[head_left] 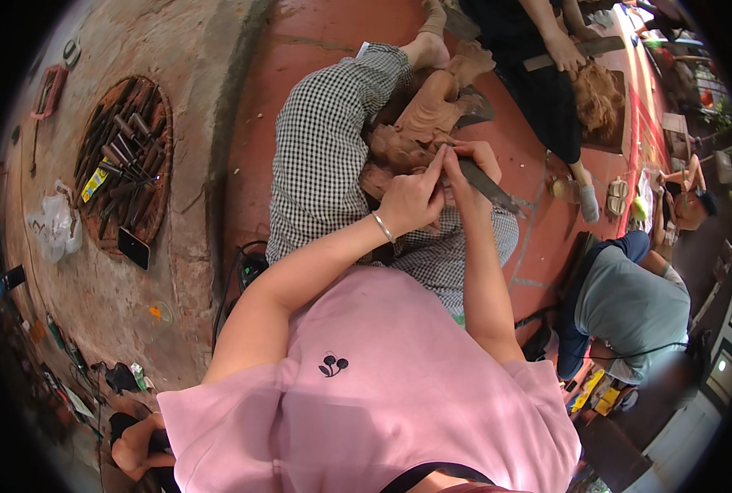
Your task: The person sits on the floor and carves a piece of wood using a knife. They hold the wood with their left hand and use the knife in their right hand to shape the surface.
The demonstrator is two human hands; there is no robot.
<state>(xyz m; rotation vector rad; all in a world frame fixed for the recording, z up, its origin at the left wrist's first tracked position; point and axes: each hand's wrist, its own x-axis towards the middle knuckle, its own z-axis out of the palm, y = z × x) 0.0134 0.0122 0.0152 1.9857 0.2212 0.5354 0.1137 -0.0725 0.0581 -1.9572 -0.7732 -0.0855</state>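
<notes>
A brown wood carving (426, 111) with cut folds lies between my legs, in checked trousers. My left hand (411, 199) is closed against the carving's near end, its fingertips meeting those of my other hand; what they pinch is hidden. My right hand (469, 182) is closed too, its thumb and fingers bent round a dark grey flat strip (487, 187), perhaps sandpaper. That strip sticks out to the right past the hand, over my knee. A silver bangle (384, 228) circles my left wrist.
A round basket (167, 185) of wood-handled carving tools stands on the ledge at left, with a phone (134, 248) at its rim and a plastic bag (55, 222) beside it. At upper right a co-worker's hand (565, 53) is over another carving (598, 99). Another person (633, 304) bends at right.
</notes>
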